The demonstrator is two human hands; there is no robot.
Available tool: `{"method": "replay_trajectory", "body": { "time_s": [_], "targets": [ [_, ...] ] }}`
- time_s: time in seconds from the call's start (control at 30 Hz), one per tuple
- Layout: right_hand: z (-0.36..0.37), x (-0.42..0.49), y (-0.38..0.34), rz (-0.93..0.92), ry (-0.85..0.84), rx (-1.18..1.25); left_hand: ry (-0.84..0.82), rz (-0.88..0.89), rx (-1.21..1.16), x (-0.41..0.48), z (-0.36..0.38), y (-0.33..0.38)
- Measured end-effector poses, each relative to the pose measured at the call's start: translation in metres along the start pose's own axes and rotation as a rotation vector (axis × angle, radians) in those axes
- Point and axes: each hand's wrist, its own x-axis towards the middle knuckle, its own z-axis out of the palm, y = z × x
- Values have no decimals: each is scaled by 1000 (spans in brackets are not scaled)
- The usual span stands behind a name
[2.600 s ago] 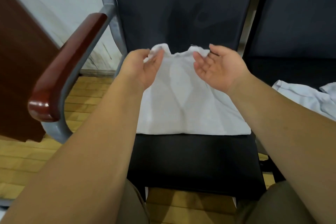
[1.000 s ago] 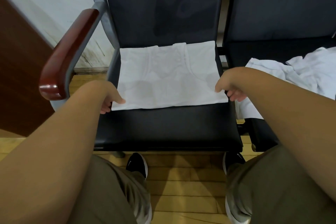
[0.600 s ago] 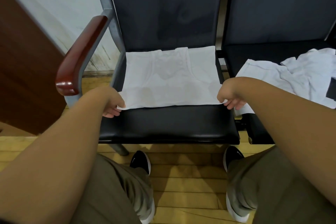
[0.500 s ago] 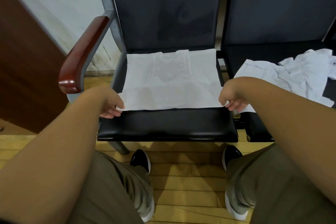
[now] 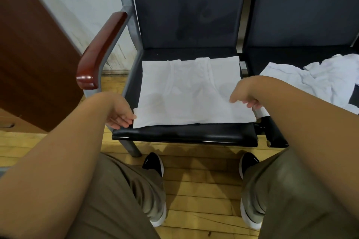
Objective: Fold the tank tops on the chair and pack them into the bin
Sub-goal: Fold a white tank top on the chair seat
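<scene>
Far left there's a dark brown wood panel (image 5: 29,64) against the wall, then the chair's glossy red-brown armrest (image 5: 101,50). The left hand (image 5: 120,114) is down at the front left corner of the top (image 5: 190,91), grip clamped on that corner. As far as I can see, the thumb is on the cloth and the fingers are curled under the edge.

The top is white and lies flat on the black seat of the chair (image 5: 184,134). It's already folded into a rough rectangle with the straps and neckline turned in on top, long side running across the seat. Its front edge sits a bit back from the seat's lip.

The right hand (image 5: 246,97) is on the top's right edge near the front corner, grip closed on the cloth there, thumb pointing in across the fabric.

Down on the yellowish wood floor (image 5: 194,190) are two black shoes (image 5: 153,163) with white soles, toes toward the chair. Off to the right, on the next seat (image 5: 291,54), is a rumpled pile (image 5: 320,81) of more white tops, not touching the folded one.
</scene>
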Motion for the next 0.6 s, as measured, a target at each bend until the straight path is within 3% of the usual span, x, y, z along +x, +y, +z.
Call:
{"method": "replay_trajectory", "body": {
  "time_s": [0.13,0.4,0.6],
  "targets": [
    [7,2,-41,-130,0,126,8,18,-13,-1,0,4],
    [30,19,-148,-343,89,159,42,52,42,6,9,14],
    [53,36,-212,-413,160,44,125,115,234,3,15,26]
  ]
}}
